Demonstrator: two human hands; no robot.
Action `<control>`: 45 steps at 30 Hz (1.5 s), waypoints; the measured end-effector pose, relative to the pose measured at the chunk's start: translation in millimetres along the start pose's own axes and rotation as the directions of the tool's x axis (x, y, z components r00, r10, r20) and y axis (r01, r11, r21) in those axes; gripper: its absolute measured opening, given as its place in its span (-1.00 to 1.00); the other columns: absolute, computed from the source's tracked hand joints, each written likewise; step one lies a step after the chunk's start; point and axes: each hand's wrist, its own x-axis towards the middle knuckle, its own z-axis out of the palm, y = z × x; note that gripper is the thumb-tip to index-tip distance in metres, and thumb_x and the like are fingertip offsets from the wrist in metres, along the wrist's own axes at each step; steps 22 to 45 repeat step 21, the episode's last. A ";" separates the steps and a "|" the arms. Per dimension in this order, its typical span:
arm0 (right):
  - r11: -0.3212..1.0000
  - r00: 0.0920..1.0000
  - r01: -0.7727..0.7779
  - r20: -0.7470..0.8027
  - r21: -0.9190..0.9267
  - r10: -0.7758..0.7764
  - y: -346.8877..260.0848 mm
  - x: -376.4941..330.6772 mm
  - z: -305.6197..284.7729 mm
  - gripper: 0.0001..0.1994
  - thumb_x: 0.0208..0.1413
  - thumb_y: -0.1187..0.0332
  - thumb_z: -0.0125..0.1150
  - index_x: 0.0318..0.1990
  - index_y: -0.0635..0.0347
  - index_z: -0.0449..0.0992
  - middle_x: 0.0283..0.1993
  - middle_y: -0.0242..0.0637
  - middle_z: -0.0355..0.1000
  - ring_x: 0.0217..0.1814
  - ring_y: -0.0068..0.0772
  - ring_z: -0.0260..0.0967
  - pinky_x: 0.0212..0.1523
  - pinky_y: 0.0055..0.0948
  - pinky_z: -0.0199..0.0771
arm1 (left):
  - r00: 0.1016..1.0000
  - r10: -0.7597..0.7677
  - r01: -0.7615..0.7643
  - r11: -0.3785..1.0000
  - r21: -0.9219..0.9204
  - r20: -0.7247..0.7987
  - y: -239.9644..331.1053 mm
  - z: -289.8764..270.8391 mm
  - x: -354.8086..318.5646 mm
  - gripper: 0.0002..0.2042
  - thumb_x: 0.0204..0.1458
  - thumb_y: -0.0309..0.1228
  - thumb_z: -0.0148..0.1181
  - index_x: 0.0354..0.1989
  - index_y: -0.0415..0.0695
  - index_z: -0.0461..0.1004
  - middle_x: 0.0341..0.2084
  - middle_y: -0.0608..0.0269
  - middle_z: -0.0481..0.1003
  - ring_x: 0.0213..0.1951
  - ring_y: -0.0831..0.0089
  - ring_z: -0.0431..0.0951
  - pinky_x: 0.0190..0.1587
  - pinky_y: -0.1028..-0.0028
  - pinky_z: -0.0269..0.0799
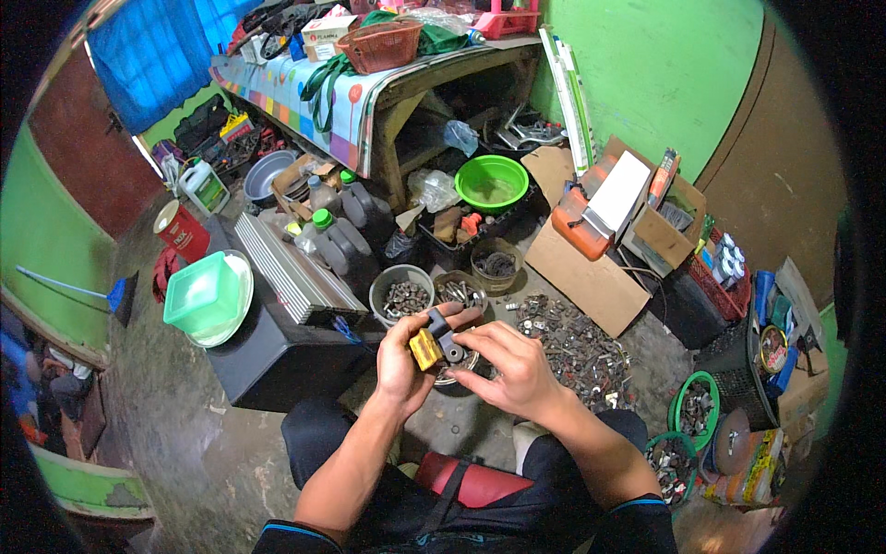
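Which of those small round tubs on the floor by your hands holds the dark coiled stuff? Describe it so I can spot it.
Start at the bright green basin under the table. Just below it stand three small round tubs in a row; take the right-hand tub. Its neighbours hold shiny metal bits, while this one holds dark coiled pieces.

**Packages and labels around the patterned table**

A white carton with red print [323,35] is sitting on the patterned table [305,92], left of the woven basket. Below the table's left end, a white jug with a green label [205,186] and a red can with a white label [182,229] are standing on the floor. Right of the table, an open cardboard box [666,222] is holding a flat white package [618,191], with flattened cardboard [586,272] lying in front.
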 end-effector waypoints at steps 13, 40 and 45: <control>0.925 0.955 0.249 -0.085 -0.288 -0.283 7.0 0.1 -7.7 -0.65 -0.27 0.49 0.45 -0.20 0.24 0.59 -0.30 -0.25 0.43 -0.44 -0.31 0.44 -0.48 -0.42 0.44 | 0.992 0.120 -0.104 0.953 0.283 -0.038 -7.3 -8.4 0.7 -0.52 0.24 -0.11 -0.04 0.13 -0.29 0.34 -0.11 0.13 0.51 -0.16 0.45 0.52 -0.10 0.43 0.45; 0.972 0.954 0.201 -0.201 -0.121 -0.222 10.0 -0.8 -5.1 -0.56 -0.31 0.58 0.44 -0.13 0.17 0.57 -0.17 -0.17 0.48 -0.29 -0.19 0.54 -0.34 -0.45 0.55 | 0.906 0.381 -0.422 0.793 0.440 0.182 -4.6 -6.3 -2.1 -0.55 0.10 -0.50 0.24 0.17 -0.34 0.34 0.02 0.11 0.48 0.02 0.48 0.47 0.05 0.57 0.39; 0.972 0.954 0.201 -0.201 -0.121 -0.222 10.0 -0.8 -5.1 -0.56 -0.31 0.58 0.44 -0.13 0.17 0.57 -0.17 -0.17 0.48 -0.29 -0.19 0.54 -0.34 -0.45 0.55 | 0.906 0.381 -0.422 0.793 0.440 0.182 -4.6 -6.3 -2.1 -0.55 0.10 -0.50 0.24 0.17 -0.34 0.34 0.02 0.11 0.48 0.02 0.48 0.47 0.05 0.57 0.39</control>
